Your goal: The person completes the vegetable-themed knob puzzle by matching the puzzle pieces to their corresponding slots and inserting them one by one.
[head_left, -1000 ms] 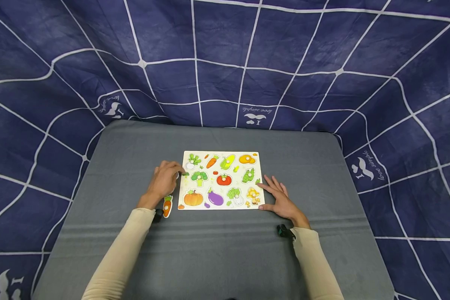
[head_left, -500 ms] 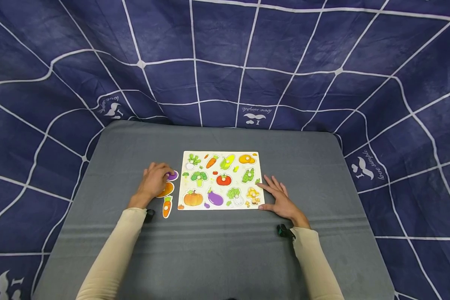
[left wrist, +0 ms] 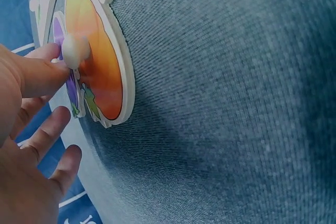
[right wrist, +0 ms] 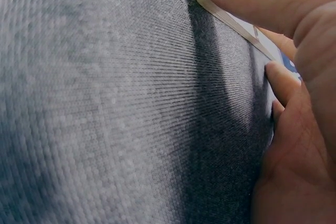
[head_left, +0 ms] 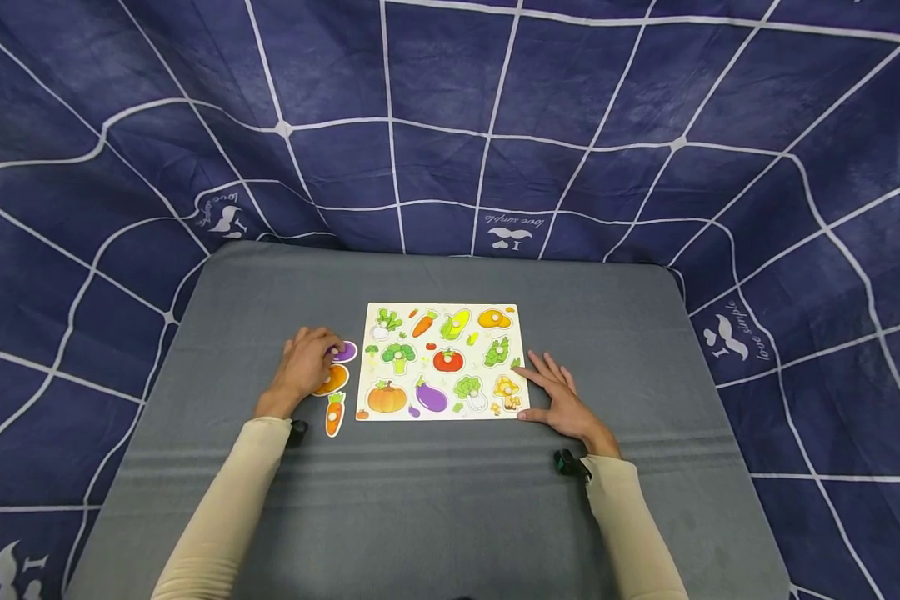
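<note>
A flat wooden vegetable puzzle board (head_left: pixel 423 375) lies in the head view, several knobbed pieces set in it. Just left of it are three loose pieces: a purple eggplant puzzle piece (head_left: pixel 347 352), an orange pumpkin puzzle piece (head_left: pixel 333 380) and a carrot puzzle piece (head_left: pixel 334 414). My left hand (head_left: pixel 305 362) pinches the eggplant piece between thumb and index finger; its knob is hidden behind them. In the left wrist view the pumpkin's white knob (left wrist: pixel 75 51) is beside the thumb. My right hand (head_left: pixel 562 406), fingers spread, rests its thumb and index fingertip on the board's right edge.
Grey cloth (head_left: pixel 450 500) covers the table. Dark blue fabric (head_left: pixel 450 167) with white grid lines hangs behind it and along both sides.
My left hand has drawn back leftward from the board's left edge, uncovering the eggplant and pumpkin pieces. Over the last half second it barely moves. The right hand and board stay put.
</note>
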`<control>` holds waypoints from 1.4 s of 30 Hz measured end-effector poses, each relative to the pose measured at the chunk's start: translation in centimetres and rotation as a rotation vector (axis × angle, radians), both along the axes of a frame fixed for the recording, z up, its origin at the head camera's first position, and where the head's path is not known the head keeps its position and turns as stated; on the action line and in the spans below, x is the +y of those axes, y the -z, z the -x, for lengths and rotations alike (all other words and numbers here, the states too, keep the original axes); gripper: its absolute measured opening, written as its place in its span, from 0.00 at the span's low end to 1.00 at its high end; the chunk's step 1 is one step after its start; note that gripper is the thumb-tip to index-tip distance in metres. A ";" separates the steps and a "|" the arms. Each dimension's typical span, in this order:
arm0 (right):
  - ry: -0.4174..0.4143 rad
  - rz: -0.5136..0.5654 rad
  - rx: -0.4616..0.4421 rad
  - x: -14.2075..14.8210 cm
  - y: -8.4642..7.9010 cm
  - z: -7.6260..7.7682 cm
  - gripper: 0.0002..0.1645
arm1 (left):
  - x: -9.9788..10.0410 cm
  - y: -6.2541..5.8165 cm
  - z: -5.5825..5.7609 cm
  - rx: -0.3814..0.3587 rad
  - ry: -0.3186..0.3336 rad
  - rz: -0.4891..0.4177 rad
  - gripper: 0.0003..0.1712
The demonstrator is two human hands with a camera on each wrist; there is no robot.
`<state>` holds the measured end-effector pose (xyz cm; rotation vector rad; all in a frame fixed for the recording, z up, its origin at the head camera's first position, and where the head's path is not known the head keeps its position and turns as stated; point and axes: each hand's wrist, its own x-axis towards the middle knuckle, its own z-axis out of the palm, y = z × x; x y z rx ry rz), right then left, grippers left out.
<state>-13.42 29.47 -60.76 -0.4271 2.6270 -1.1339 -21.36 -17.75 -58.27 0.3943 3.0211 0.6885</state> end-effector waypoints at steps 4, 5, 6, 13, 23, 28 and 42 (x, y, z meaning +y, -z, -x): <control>0.009 -0.002 -0.012 0.0 -0.1 0.0 0.50 | 0.0 -0.1 0.0 -0.004 0.002 -0.005 0.08; 0.009 -0.004 -0.012 0.0 -0.2 0.0 0.50 | 0.0 -0.1 0.0 -0.004 0.005 -0.005 0.08; 0.009 -0.007 -0.011 0.0 -0.2 0.0 0.50 | 0.0 -0.1 0.0 -0.003 0.006 -0.007 0.08; 0.002 0.003 -0.011 -0.1 -0.2 -0.1 0.50 | -0.1 0.0 0.0 0.005 0.000 0.000 0.09; 0.006 -0.003 -0.014 -0.1 -0.1 -0.2 0.50 | -0.1 -0.2 -0.2 0.019 -0.008 -0.007 0.09; 0.009 -0.002 -0.016 -0.2 -0.3 -0.1 0.50 | 0.1 -0.4 -0.2 0.020 0.000 -0.012 0.09; -0.001 -0.001 0.007 -0.1 0.1 0.0 0.51 | 1.0 -1.3 0.0 0.044 0.046 -0.020 0.09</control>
